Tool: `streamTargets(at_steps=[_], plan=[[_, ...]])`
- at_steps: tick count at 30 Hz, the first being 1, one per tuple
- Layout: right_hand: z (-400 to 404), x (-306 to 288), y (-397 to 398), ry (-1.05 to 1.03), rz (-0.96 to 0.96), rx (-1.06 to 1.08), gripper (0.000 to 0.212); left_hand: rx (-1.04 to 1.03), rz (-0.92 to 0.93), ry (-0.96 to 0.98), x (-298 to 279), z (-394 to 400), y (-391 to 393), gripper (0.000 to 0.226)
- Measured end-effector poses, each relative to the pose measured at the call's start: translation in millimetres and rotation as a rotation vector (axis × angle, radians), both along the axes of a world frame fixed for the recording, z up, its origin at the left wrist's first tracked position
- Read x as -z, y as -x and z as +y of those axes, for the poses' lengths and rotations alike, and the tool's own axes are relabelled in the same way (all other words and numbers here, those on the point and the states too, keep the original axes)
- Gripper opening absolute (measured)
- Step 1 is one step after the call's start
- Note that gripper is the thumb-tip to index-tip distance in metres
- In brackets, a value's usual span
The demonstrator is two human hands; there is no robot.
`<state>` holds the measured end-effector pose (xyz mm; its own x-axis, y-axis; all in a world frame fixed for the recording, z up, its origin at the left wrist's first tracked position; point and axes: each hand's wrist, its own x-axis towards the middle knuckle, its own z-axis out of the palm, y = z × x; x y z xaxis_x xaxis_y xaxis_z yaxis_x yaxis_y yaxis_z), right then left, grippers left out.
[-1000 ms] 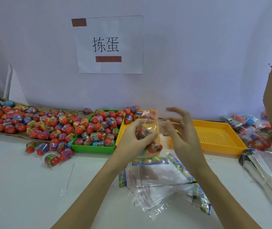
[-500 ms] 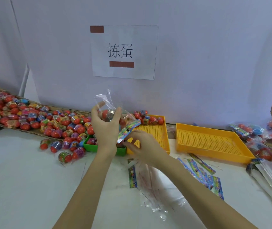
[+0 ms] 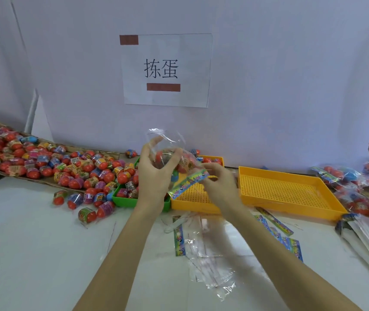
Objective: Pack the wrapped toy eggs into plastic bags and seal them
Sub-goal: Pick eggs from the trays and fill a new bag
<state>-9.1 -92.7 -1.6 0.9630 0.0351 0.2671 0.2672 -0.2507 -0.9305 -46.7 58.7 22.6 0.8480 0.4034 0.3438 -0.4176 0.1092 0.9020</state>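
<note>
A person's left hand (image 3: 154,176) grips a clear plastic bag (image 3: 168,151) holding wrapped toy eggs, fingers and thumb curled round its bulging middle, raised above the white table (image 3: 33,254). The right hand (image 3: 218,185) pinches the bag's colourful printed header strip (image 3: 188,184) at its right end, the strip slanting down toward the left. The bag's open transparent flap stands up above the left hand's fingers.

Below the hands sit a green tray (image 3: 125,199) of wrapped eggs and, touching its right side, a yellow perforated tray (image 3: 192,203); a 2nd yellow tray (image 3: 286,189) lies just beside that, to the right. A heap of loose wrapped toy eggs (image 3: 44,162) spreads over cardboard at left, with a few strays on the table. Flat unfilled bags (image 3: 201,250) with printed strips lie between the forearms. Filled bags (image 3: 345,178) are piled at far right. A paper sign (image 3: 165,70) with 2 printed characters hangs on the wall.
</note>
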Motion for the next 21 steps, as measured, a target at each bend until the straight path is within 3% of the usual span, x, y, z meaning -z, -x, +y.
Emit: streamTargets(at_steps=[4,10,14,17,21], plan=[[-52,-2,13,-0.209,-0.041,0.035,0.016,0.191,0.067,-0.222,7,-12,-1,0.054],[-94,-18,33,-0.342,-0.131,0.198,0.029,0.324,0.082,-0.450,17,-35,5,0.060],[-98,-30,43,-0.346,-0.264,0.083,0.025,0.376,0.035,-0.519,18,-41,9,0.057],[-91,-33,48,-0.168,-0.422,-0.012,0.024,0.395,0.004,-0.597,21,-48,9,0.060],[-93,-31,49,0.356,-0.727,0.047,0.026,0.390,-0.031,-0.636,24,-52,9,0.061]])
